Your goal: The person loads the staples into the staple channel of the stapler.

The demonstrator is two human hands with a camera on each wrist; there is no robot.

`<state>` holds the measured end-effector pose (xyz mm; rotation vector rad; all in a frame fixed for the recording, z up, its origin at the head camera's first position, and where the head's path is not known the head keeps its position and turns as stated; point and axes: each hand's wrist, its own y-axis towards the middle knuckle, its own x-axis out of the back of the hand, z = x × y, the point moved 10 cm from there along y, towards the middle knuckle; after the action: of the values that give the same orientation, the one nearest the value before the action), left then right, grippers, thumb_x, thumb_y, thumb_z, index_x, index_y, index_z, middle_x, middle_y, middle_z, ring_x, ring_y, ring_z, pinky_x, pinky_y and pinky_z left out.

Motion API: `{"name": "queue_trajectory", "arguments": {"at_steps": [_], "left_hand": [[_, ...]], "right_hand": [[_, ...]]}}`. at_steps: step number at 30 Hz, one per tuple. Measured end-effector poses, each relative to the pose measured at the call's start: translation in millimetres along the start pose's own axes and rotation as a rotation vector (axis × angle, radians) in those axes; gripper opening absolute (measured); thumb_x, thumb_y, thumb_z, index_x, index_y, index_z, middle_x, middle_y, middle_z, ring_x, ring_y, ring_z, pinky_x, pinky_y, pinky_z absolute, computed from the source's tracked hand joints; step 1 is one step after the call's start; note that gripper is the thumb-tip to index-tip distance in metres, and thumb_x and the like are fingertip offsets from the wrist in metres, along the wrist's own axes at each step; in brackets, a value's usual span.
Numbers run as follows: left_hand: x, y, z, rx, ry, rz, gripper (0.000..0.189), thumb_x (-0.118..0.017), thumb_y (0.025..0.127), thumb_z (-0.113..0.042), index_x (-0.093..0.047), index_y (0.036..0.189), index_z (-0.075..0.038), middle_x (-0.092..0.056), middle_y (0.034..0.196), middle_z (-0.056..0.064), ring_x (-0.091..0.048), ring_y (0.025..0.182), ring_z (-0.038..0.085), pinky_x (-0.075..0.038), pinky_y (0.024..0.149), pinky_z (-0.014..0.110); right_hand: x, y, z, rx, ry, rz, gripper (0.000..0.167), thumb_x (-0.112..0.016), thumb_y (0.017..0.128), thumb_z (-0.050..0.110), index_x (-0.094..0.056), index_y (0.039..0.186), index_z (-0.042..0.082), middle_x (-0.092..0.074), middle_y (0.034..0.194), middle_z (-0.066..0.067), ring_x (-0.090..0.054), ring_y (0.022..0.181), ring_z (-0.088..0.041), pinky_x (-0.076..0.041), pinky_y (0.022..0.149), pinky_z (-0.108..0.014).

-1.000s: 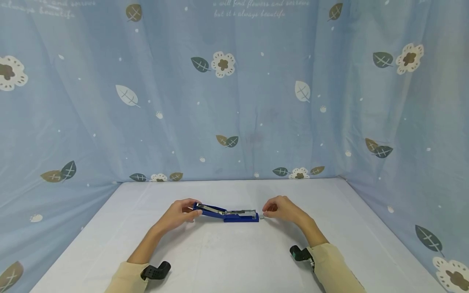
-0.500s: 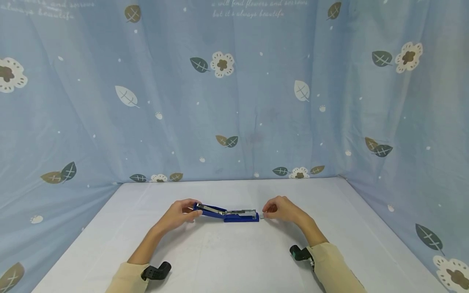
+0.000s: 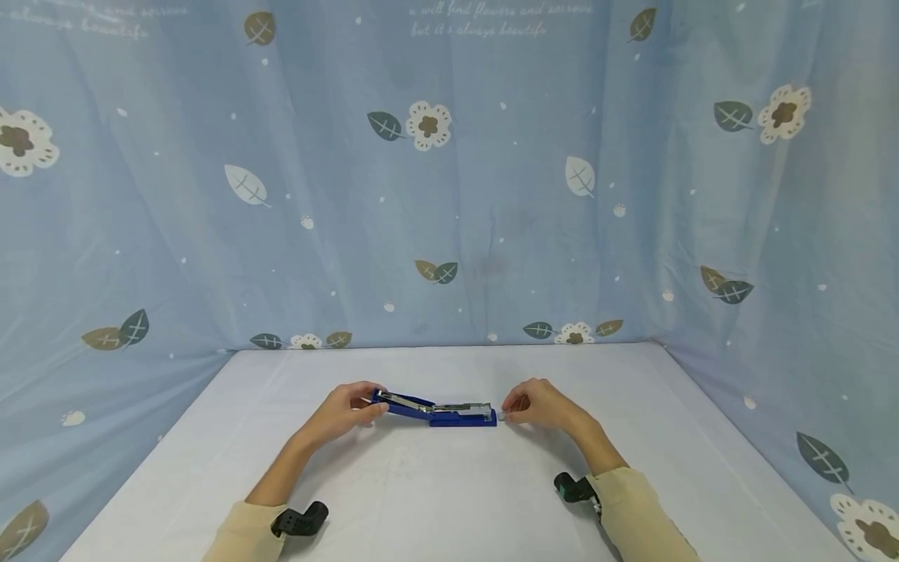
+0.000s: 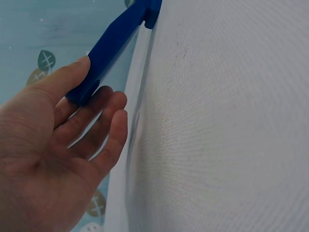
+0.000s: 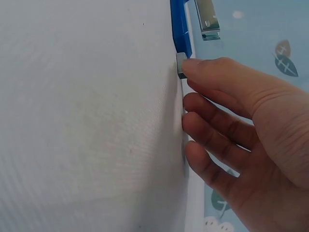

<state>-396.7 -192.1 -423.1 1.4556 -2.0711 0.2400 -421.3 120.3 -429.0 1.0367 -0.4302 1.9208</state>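
Observation:
A blue stapler [image 3: 462, 420] lies on the table with its top swung far back to the left, showing the metal magazine. My left hand [image 3: 344, 415] pinches the end of the raised top between thumb and fingers; the left wrist view shows this grip on the blue top [image 4: 108, 48], the other fingers of the hand [image 4: 53, 135] loosely curved. Just off the right end of the stapler base, my right hand [image 3: 542, 404] pinches a short grey strip of staples [image 5: 181, 65] between thumb and index finger. Low over the white cloth, its remaining fingers [image 5: 217, 118] are bent and hold nothing.
A white cloth covers the table [image 3: 435, 499]. Behind it and at both sides hangs a blue curtain [image 3: 492, 195] printed with leaves and flowers. Black wrist cameras [image 3: 300, 520] sit at both sleeve cuffs.
My right fingertips have shifted very slightly left, closer to the stapler's end, and cover more of the staple strip. My left hand and the stapler stay put.

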Motion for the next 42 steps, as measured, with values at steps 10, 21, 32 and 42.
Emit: {"name": "queue_trajectory", "arguments": {"at_steps": [10, 21, 32, 42], "left_hand": [[2.0, -3.2, 3.0, 0.014, -0.002, -0.003, 0.041, -0.068, 0.094, -0.029, -0.060, 0.128, -0.008, -0.070, 0.109, 0.014, -0.070, 0.090, 0.030, -0.060, 0.071, 0.033], [0.5, -2.1, 3.9, 0.021, -0.005, -0.002, 0.041, -0.069, 0.093, -0.029, -0.061, 0.128, -0.008, -0.070, 0.107, 0.014, -0.070, 0.089, 0.031, -0.060, 0.070, 0.033], [-0.2, -1.5, 1.7, 0.010, -0.014, 0.003, 0.041, -0.069, 0.093, -0.027, -0.060, 0.127, -0.006, -0.071, 0.105, 0.015, -0.070, 0.088, 0.031, -0.061, 0.070, 0.037], [-0.2, -1.7, 1.0, -0.003, -0.018, 0.006, 0.041, -0.069, 0.093, -0.026, -0.060, 0.127, -0.005, -0.071, 0.103, 0.015, -0.071, 0.087, 0.031, -0.061, 0.070, 0.037]], "right_hand": [[-1.5, 2.0, 6.4, 0.029, 0.003, 0.011, 0.012, -0.077, 0.085, 0.016, -0.075, 0.095, 0.010, -0.072, 0.088, 0.003, -0.062, 0.075, -0.008, -0.052, 0.066, -0.019], [-2.2, 0.3, 4.5, 0.007, 0.002, 0.001, 0.011, -0.077, 0.085, 0.017, -0.075, 0.095, 0.012, -0.071, 0.087, 0.005, -0.061, 0.076, -0.008, -0.052, 0.066, -0.019], [-2.3, -1.0, 2.7, -0.001, -0.003, -0.015, 0.010, -0.078, 0.084, 0.016, -0.076, 0.093, 0.013, -0.070, 0.087, 0.005, -0.061, 0.075, -0.008, -0.051, 0.066, -0.019], [-2.5, -1.3, 2.6, -0.009, -0.006, -0.016, 0.010, -0.078, 0.084, 0.015, -0.076, 0.093, 0.013, -0.070, 0.088, 0.004, -0.061, 0.077, -0.008, -0.051, 0.067, -0.019]]}}
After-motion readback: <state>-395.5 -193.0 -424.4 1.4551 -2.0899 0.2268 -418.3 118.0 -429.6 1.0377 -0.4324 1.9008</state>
